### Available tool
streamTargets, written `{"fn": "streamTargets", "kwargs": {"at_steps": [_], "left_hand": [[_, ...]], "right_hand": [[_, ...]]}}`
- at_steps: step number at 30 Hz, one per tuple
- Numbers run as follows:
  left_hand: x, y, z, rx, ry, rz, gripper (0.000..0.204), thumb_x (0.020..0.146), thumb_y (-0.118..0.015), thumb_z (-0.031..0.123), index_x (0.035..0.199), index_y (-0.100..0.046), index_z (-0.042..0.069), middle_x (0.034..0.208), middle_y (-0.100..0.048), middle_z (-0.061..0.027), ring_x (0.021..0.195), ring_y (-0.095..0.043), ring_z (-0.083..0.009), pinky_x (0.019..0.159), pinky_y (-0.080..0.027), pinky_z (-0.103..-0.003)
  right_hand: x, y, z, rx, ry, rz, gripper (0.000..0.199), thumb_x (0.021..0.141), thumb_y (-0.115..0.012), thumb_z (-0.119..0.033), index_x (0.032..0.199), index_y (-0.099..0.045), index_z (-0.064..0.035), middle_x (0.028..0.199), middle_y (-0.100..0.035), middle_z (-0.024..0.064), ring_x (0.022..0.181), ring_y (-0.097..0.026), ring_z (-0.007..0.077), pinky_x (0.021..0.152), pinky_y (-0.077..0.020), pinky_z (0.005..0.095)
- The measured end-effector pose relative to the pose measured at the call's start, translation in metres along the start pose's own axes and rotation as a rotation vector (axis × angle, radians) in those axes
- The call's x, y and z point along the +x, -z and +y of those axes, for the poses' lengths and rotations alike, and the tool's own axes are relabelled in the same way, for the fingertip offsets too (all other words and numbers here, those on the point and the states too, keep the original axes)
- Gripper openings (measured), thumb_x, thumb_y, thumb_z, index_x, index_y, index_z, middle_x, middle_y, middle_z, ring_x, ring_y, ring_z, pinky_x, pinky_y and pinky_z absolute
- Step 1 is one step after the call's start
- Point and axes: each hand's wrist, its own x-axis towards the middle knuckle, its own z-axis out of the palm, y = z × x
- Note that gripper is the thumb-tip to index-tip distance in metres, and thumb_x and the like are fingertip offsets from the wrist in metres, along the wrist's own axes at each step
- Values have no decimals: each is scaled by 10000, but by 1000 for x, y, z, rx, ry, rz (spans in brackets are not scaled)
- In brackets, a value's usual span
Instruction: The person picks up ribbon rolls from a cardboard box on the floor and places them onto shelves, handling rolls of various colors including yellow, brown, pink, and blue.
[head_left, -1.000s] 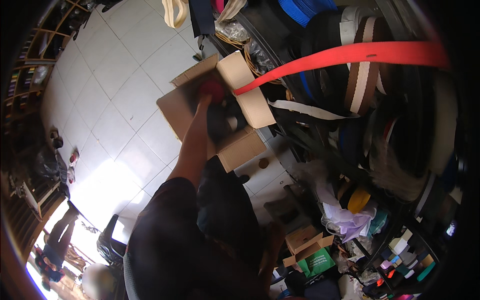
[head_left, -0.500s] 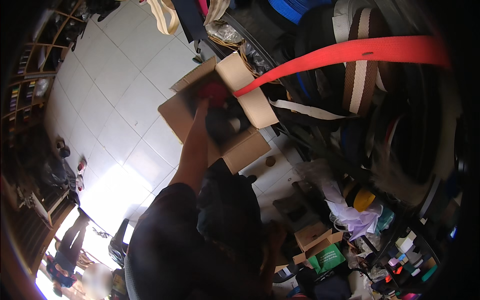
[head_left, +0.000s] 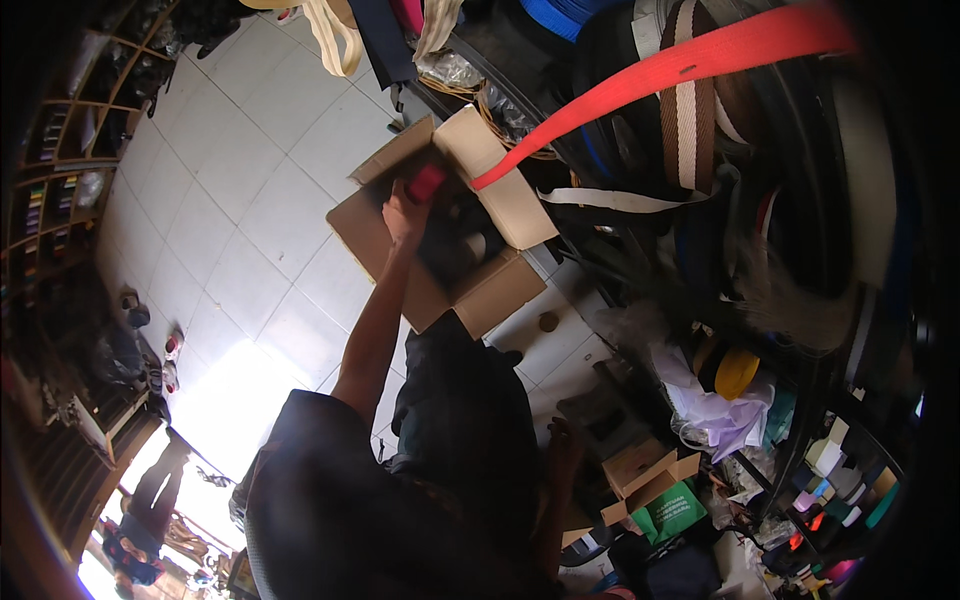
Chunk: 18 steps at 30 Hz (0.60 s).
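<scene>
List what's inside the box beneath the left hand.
The box holds dark things with a pale patch among them; the left hand grips a red thing at its opening. The bottom, and anything under the dark things or hand, is hidden.

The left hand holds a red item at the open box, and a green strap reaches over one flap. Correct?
Not quite: the strap is red, not green, as the head view shows. The left hand does hold a red item at the open box.
</scene>
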Motion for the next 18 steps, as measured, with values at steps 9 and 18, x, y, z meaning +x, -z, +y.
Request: {"fn": "streamTargets", "kwargs": {"at_steps": [9, 18], "left_hand": [[-67, 146, 51, -313, -215, -140, 453, 656, -873, 155, 983, -609, -13, 819, -688, -126, 776, -681, -192, 712, -555, -338], [-122, 209, 165, -777, -118, -667, 386, 658, -829, -18, 966, -596, -11, 866, -699, -117, 820, -679, -178, 775, -548, -316]], "right_hand": [[46, 3, -68, 220, 42, -177, 216, 908, -613, -124, 1091, -667, -21, 984, -689, 99, 817, -629, 189, 713, -496, 316], [73, 18, -194, 608, 506, -108, 780, 755, -809, -209, 1412, -409, -83, 1389, -490, 103, 1226, -508, 235, 1011, -407, 406]]}}
